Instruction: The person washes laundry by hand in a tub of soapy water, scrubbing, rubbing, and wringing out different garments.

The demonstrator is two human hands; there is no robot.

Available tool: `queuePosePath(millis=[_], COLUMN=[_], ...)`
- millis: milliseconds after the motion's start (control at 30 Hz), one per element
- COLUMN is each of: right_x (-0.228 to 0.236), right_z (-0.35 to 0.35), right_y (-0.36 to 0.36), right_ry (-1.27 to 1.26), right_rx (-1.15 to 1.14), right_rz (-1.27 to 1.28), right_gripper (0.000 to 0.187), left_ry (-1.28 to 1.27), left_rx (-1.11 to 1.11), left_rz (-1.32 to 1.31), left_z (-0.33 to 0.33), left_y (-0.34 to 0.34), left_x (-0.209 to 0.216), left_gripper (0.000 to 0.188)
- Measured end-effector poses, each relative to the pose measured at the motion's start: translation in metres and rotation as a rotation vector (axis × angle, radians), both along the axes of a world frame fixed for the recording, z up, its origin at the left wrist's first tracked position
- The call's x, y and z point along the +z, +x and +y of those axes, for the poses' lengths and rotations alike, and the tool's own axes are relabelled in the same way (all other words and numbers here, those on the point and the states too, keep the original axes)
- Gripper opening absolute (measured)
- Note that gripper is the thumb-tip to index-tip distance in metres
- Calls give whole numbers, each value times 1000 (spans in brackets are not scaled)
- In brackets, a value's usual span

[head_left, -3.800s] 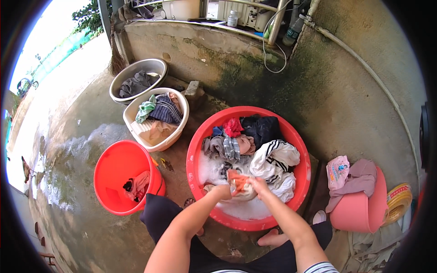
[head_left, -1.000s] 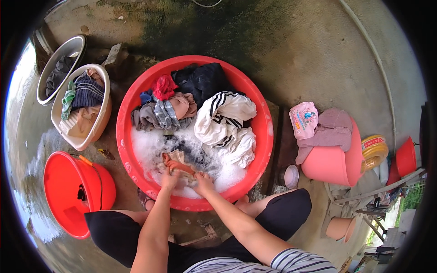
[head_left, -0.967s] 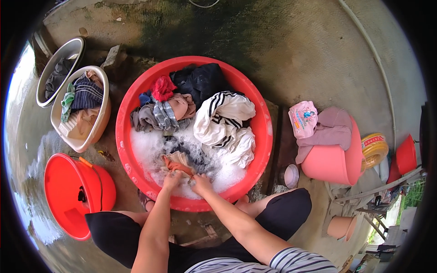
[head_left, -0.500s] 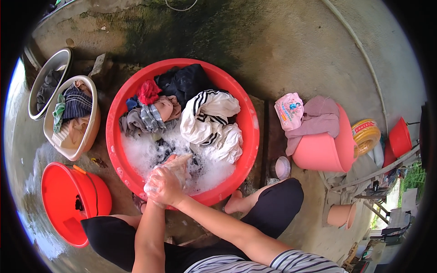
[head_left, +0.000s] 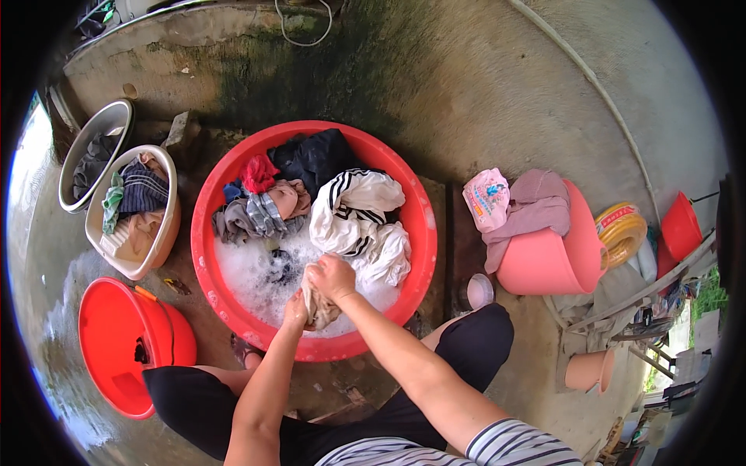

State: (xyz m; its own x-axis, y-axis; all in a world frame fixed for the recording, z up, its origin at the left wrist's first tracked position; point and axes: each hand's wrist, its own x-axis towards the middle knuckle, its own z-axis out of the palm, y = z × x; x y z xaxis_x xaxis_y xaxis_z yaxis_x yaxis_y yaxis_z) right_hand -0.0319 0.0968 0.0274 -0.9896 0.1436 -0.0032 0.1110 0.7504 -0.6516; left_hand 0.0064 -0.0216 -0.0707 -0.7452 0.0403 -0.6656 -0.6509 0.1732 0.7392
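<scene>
A wet beige cloth (head_left: 319, 310) is stretched between my two hands over the near part of a big red basin (head_left: 203, 256). My left hand (head_left: 295, 308) grips its left side, low by the foam. Higher and to the right, my right hand (head_left: 333, 278) is closed on its upper end. White suds (head_left: 249, 268) fill the near half of the basin. Behind them lie a white garment with black stripes (head_left: 350, 203), a black garment (head_left: 317, 158), a red cloth (head_left: 259, 172) and a grey checked cloth (head_left: 266, 215).
Left stand a red bucket (head_left: 177, 334), a cream tub (head_left: 169, 225) with clothes and a grey basin (head_left: 71, 203). On the right are a pink tub (head_left: 536, 260) draped with a mauve cloth (head_left: 536, 203), a pink packet (head_left: 488, 199), and a small bowl (head_left: 480, 292). My knees flank the basin.
My hands were pressed together around the soapy cloth at the basin's near left. Now they are apart, shifted right, with the cloth spread between them. The whole view has shifted slightly.
</scene>
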Motion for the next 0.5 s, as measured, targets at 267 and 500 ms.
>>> queuePosePath(millis=[267,500], right_x=[45,18], right_z=[73,77], right_y=[37,34], right_ry=[419,156], right_rx=[486,574], right_rz=[-341,80], right_gripper=[58,98], left_ry=[153,501], left_rx=[475,311], left_rz=[355,363], left_z=[-65,-14], left_y=[-60,-84], left_x=[88,166], left_gripper=[38,29])
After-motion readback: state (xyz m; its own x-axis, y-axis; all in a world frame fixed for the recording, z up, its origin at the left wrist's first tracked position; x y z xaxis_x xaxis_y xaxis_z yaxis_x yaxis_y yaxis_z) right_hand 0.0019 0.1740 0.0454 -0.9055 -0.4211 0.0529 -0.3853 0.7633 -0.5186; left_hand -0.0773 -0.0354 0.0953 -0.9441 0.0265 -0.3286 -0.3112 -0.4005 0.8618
